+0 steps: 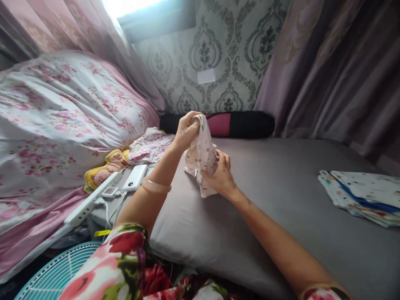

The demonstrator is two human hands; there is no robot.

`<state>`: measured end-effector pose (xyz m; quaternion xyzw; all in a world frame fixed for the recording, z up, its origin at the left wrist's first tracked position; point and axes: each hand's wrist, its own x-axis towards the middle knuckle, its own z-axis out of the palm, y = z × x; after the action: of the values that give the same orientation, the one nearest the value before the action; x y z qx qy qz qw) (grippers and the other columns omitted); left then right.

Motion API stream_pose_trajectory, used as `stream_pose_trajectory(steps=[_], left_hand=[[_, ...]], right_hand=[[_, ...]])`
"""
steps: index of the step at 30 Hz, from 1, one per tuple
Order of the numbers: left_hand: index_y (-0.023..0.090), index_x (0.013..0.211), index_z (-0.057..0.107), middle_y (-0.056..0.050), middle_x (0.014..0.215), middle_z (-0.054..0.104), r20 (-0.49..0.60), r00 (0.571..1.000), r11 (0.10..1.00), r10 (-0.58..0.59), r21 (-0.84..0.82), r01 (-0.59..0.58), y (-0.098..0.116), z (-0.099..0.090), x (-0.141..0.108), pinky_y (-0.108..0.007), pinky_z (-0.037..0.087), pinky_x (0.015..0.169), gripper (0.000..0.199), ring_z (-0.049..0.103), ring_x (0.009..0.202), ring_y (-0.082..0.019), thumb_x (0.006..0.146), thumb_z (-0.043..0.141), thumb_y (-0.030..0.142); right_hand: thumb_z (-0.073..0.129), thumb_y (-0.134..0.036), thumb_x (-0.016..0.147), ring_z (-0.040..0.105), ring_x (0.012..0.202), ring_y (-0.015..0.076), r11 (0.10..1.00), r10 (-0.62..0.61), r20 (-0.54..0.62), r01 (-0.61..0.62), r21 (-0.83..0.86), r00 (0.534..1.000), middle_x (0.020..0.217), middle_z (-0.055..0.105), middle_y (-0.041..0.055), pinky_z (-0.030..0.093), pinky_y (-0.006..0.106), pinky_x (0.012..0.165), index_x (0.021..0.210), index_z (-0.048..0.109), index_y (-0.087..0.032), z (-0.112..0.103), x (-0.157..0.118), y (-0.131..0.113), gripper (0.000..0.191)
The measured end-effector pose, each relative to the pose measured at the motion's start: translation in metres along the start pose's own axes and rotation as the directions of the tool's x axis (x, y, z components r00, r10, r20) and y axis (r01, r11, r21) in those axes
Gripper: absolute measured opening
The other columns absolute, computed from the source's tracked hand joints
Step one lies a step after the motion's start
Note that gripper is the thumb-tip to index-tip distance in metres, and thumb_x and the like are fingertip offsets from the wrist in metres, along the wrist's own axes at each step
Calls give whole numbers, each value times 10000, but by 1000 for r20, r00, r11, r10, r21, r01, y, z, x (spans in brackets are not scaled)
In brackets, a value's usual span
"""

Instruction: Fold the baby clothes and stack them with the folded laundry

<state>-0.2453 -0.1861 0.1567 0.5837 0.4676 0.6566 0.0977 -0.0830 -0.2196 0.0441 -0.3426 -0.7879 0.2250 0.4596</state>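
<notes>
A small white printed garment (204,146) hangs in the air above the grey bed, bunched so that its exact kind is hard to tell. At its top, my left hand (187,130) is closed on the cloth, with a translucent bangle (156,186) on that forearm. Lower down on the right side, my right hand (222,173) grips the same cloth between thumb and fingers. Behind my left forearm lies a crumpled pile of printed cloth (150,146).
Folded printed clothes (362,193) are stacked at the right. On the left are a power strip (93,200), a white power bank (135,178), cables and a yellow cartoon cushion (106,168). A teal fan (59,271) stands at lower left. A black-and-pink bolster (250,124) lies against the wall.
</notes>
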Motion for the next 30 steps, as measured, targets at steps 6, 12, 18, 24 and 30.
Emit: stream_pose_trajectory(steps=[6,12,18,24,30], left_hand=[[170,784,657,1,697,612,18,998,998,-66,-15,66,2,11,-10,-257,486,632,86,590,692,-142,792,609,241],[161,784,664,6,672,615,97,981,980,-167,-92,176,3,11,-19,-236,426,564,112,542,595,-117,726,612,239],[144,811,687,18,656,606,148,972,978,-182,-75,195,9,11,-20,-204,368,527,192,491,553,-89,673,604,248],[141,854,711,8,671,613,134,967,972,-218,-60,228,-8,2,-22,-205,370,540,242,501,578,-99,675,620,276],[153,872,736,-16,819,629,298,939,985,-174,45,168,-37,29,-38,-240,437,680,272,546,758,-139,667,699,328]], right_hand=[[422,-214,840,645,949,233,966,253,33,-255,42,967,1068,673,124,504,368,869,1176,574,-175,1,11,29,370],[560,-209,758,626,1057,210,958,224,130,-243,151,966,1162,657,127,487,340,907,1214,549,-166,-6,15,55,458],[525,-438,833,631,869,214,940,144,81,-162,300,986,913,691,66,491,334,781,938,661,-187,3,20,58,305],[573,-426,757,584,687,169,895,260,-61,-217,389,964,753,673,23,449,274,629,861,678,-175,-65,50,61,292],[609,-328,693,437,440,117,856,428,49,-422,300,903,494,513,-28,310,250,429,624,607,-218,-157,56,30,130]])
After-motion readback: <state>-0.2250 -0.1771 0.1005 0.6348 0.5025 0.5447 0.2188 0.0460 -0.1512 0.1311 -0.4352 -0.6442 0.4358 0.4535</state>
